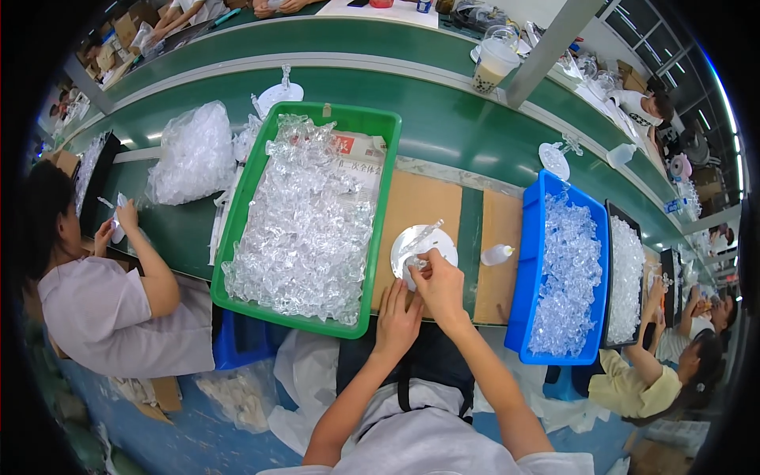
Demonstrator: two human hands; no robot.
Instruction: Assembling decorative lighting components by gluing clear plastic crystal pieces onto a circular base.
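A round white disc (445, 247) lies on brown cardboard in front of me, with a clear plastic stem (428, 233) standing off it at a slant. My right hand (441, 286) pinches a small clear plastic piece (415, 264) at the disc's near side; the fingers cover part of it. Just left of it, my left hand (398, 321) rests low by the disc's near edge, fingers stretched out, holding nothing that I can see. A small translucent squeeze bottle (497, 254) lies on its side to the right of the disc.
On the left a green tray (224, 279) holds many clear plastic pieces over newspaper; a blue bin (518, 317) on the right holds more. Farther off are a full plastic bag (192, 154), another white disc (554, 161) and a drink cup (496, 62). People work on both sides.
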